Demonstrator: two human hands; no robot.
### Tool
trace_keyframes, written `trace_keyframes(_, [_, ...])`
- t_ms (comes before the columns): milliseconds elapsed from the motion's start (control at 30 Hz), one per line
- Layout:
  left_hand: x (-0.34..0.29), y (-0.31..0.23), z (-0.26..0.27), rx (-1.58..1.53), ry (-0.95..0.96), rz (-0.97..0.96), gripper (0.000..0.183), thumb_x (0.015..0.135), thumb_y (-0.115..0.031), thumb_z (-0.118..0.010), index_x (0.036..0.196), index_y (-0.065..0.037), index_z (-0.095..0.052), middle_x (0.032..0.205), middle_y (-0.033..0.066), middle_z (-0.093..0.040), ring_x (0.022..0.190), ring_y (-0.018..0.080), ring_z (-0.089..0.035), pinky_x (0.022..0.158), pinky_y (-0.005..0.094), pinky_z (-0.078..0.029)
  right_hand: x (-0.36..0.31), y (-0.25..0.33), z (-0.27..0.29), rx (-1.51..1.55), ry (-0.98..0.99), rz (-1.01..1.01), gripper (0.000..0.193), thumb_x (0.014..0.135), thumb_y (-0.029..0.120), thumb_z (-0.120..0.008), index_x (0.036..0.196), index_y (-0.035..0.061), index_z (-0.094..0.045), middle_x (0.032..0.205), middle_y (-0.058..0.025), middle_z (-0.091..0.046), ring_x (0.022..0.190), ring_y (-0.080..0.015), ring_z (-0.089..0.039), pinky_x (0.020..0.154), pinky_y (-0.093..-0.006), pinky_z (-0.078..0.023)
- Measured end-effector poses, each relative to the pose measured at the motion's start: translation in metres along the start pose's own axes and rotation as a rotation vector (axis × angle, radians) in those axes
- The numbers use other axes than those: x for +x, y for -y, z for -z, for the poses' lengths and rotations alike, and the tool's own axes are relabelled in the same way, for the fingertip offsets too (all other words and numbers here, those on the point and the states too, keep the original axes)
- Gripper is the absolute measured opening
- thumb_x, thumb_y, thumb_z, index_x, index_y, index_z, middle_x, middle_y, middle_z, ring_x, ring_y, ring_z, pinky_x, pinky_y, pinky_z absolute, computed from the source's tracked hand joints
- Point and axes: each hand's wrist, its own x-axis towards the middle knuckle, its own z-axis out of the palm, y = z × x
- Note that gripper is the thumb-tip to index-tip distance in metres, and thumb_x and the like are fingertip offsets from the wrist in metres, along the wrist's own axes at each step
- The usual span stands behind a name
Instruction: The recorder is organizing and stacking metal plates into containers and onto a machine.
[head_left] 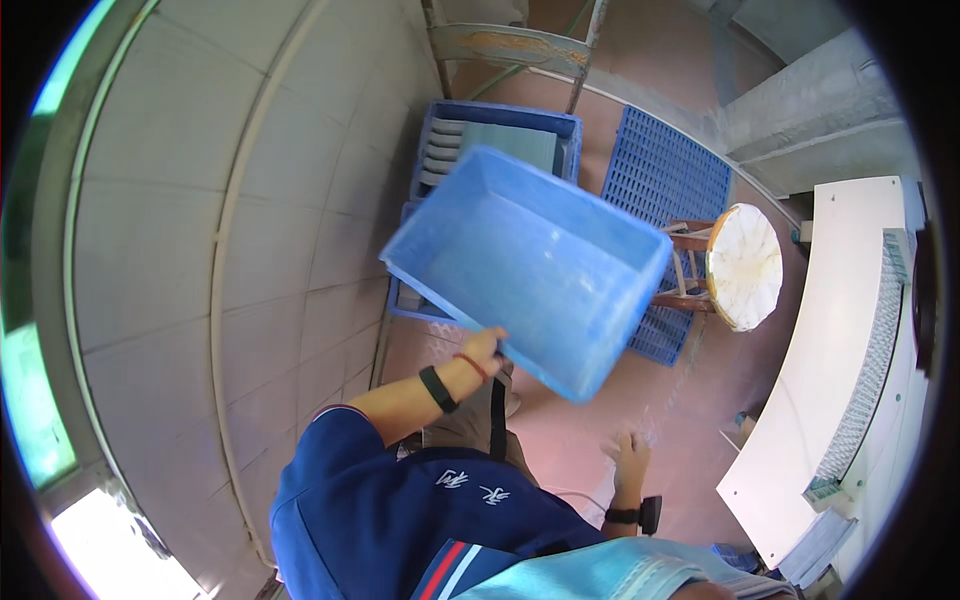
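Observation:
My left hand (pixel 485 350) is closed round the near rim of a blue plastic bin (pixel 540 265). The bin is tilted and held off the floor, with nothing inside it. Lower right, my right hand (pixel 628 456) hangs apart from the bin, fingers loosely spread and holding nothing. Behind the held bin, another blue bin (pixel 572 150) contains pale curved pieces (pixel 442 150) and a flat greenish sheet (pixel 510 142). A further blue bin (pixel 425 306) shows partly beneath, mostly covered by the one in my hand.
To the right stands a wooden stool (pixel 744 268) with a pale covered seat, beside a slatted blue plastic pallet (pixel 665 165) on the reddish floor. A white panel-sided machine (pixel 800 370) lines the far right. A tiled wall (pixel 270 300) rises on the left; a worn metal frame (pixel 510 45) stands behind.

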Motion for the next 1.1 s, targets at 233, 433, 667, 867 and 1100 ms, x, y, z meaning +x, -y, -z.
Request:
trace_keyframes(233, [-0.011, 0.132, 0.105, 0.537, -0.010, 0.064, 0.023, 0.076, 0.001, -0.055, 0.097, 0.004, -0.046, 0.083, 0.0145, -0.051, 0.072, 0.0275, -0.056, 0.058, 0.0501, -0.053, -0.051, -0.060, 0.009, 0.426, 0.066, -0.263, 0.055, 0.088, 0.029, -0.057, 0.129, -0.0003, -0.035, 0.121, -0.0150, -0.047, 0.108, -0.0286, -0.050, 0.083, -0.0466, -0.047])
trace_keyframes(433, [-0.052, 0.227, 0.122, 0.709, -0.165, 0.059, 0.017, 0.072, 0.004, -0.057, 0.088, 0.006, -0.054, 0.082, 0.0132, -0.053, 0.069, 0.0296, -0.058, 0.049, 0.0515, -0.050, -0.131, -0.136, 0.050, 0.427, -0.058, -0.110, 0.050, 0.079, 0.018, -0.065, 0.117, -0.0079, -0.045, 0.107, -0.0162, -0.055, 0.095, -0.0286, -0.058, 0.078, -0.0410, -0.049])
trace_keyframes(667, [-0.109, 0.258, 0.096, 1.242, 0.130, 0.444, 0.061, 0.078, -0.016, -0.066, 0.126, 0.005, -0.037, 0.135, 0.0226, -0.027, 0.120, 0.0464, -0.032, 0.081, 0.0698, -0.037, -0.206, -0.241, 0.123, 0.660, -0.247, -0.254, 0.048, 0.069, 0.003, -0.056, 0.115, -0.0030, -0.047, 0.108, -0.0147, -0.054, 0.099, -0.0331, -0.055, 0.083, -0.0479, -0.046])
trace_keyframes(867, [-0.070, 0.193, 0.083, 1.096, 0.266, 0.430, 0.079, 0.077, -0.020, -0.066, 0.139, -0.004, -0.019, 0.146, 0.0206, -0.009, 0.131, 0.0477, -0.008, 0.094, 0.0701, -0.021, -0.241, -0.313, 0.162, 0.853, -0.361, -0.473, 0.040, 0.070, 0.012, -0.056, 0.108, 0.0005, -0.051, 0.104, -0.0149, -0.056, 0.092, -0.0337, -0.057, 0.075, -0.0533, -0.049])
trace_keyframes(1100, [-0.017, 0.089, 0.056, 0.919, 0.414, 0.355, 0.044, 0.091, -0.014, -0.044, 0.130, 0.002, -0.032, 0.132, 0.0251, -0.030, 0.115, 0.0389, -0.041, 0.086, 0.0553, -0.046, -0.256, -0.353, 0.150, 0.907, -0.585, -0.227, 0.036, 0.083, 0.026, -0.047, 0.109, 0.0025, -0.054, 0.097, -0.0138, -0.062, 0.085, -0.0292, -0.061, 0.058, -0.0455, -0.053])
